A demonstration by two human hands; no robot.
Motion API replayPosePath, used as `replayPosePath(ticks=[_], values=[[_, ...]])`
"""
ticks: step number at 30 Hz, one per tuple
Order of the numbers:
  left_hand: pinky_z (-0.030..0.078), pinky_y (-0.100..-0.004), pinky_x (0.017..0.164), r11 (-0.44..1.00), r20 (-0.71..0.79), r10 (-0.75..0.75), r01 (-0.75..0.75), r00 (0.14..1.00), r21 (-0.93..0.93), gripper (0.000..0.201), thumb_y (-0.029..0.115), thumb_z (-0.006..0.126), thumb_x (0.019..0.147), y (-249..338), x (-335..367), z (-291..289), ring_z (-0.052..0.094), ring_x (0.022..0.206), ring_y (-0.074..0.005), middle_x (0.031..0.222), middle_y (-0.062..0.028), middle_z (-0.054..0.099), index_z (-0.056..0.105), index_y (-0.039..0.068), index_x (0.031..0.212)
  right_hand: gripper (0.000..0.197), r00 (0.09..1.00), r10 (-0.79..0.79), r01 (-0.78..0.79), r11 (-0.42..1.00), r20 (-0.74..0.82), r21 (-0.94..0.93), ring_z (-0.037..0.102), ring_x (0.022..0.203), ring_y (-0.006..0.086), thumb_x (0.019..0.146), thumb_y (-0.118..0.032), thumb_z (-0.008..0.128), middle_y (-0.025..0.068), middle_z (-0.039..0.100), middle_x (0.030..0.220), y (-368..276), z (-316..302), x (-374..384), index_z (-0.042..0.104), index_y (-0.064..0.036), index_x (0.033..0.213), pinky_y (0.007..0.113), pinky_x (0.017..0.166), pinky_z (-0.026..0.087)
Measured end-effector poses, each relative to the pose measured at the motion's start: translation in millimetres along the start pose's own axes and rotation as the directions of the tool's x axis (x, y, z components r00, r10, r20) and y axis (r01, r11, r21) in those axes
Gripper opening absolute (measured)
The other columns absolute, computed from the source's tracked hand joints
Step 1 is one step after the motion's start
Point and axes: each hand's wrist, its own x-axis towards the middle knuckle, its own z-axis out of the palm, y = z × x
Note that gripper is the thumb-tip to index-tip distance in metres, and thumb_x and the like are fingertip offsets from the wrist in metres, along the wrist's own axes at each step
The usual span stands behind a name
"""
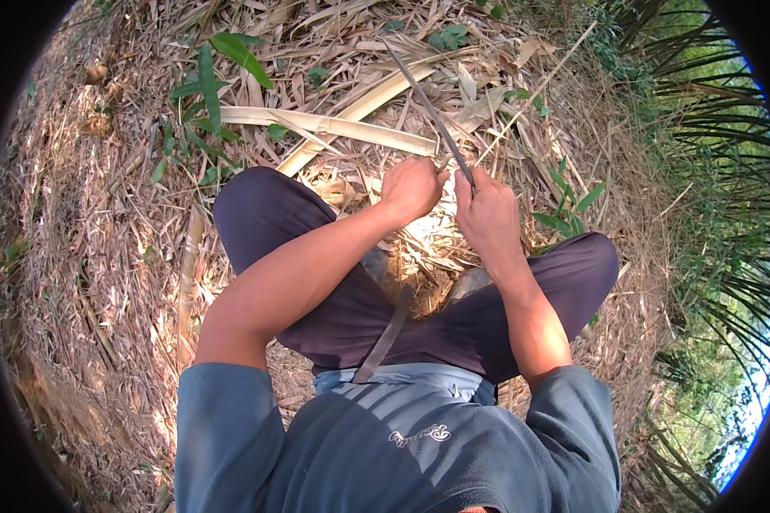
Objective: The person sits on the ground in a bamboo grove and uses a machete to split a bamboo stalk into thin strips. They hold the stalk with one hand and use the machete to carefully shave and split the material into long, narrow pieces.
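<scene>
My right hand [490,214] is closed around the near end of a long, thin, dark strip [426,101]. The strip curves slightly and reaches away to the far left; whether it is a blade or a split stem I cannot tell. Close beside it, my left hand [412,186] is curled in a fist, thumb side toward the right hand. What its fingers hold, if anything, is hidden. Just beyond the left fist lies a pale, flat dry strip [342,126], crossing another pale strip [385,92]. A flat, dark grey strip [387,338] rests over my lap, slanting toward my waist.
I sit with bent legs [269,214] spread to both sides, on ground covered with dry leaves and stalks [128,248]. Green leafy shoots [210,85] rise at the far left, and more leaves [566,209] by my right knee. Dark fronds [701,111] hang along the right.
</scene>
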Motion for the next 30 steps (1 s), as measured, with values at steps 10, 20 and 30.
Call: replayPosePath(ticks=[10, 20, 30], values=[[0.054, -0.0513, 0.078, 0.993, 0.088, 0.063, -0.071, 0.994, 0.090, 0.029, 0.024, 0.064, 0.089, -8.5, -7.4, -2.8, 0.068, 0.082, -0.0447, 0.077, -0.0269, 0.068, 0.073, -0.002, 0.083, 0.031, 0.978, 0.077, -0.094, 0.993, 0.194, 0.076, 0.063, 0.063, 0.0464, 0.099, -0.024, 0.057, 0.0258, 0.060, 0.061, -4.0, -15.9, 4.1, 0.063, 0.0047, 0.090, 0.052, 0.061, 0.049], [0.056, -0.0405, 0.069, 0.761, -0.738, 0.556, -0.590, 0.381, 0.269, 0.021, 0.024, 0.066, 0.091, 54.6, 43.0, -131.1, 0.070, 0.072, -0.0293, 0.083, -0.0102, 0.072, 0.073, 0.004, 0.094, 0.029, 0.966, 0.148, -0.158, 0.987, 0.214, 0.030, 0.065, 0.061, 0.0445, 0.098, -0.019, 0.057, 0.0243, 0.062, 0.061, -6.7, -19.4, -5.3, 0.064, 0.0077, 0.090, 0.051, 0.061, 0.052], [0.036, -0.0494, 0.112, 0.694, -0.481, 0.708, -0.639, 0.518, 0.333, 0.067, 0.052, 0.057, 0.096, 40.5, 111.6, -58.0, 0.039, 0.135, -0.0381, 0.140, -0.0191, 0.050, 0.051, -0.001, 0.138, 0.031, 0.953, 0.211, -0.229, 0.972, 0.217, 0.061, 0.064, 0.061, 0.0439, 0.095, -0.020, 0.059, 0.0258, 0.062, 0.062, 5.9, -14.9, -10.4, 0.066, 0.0074, 0.083, 0.050, 0.061, 0.051]])
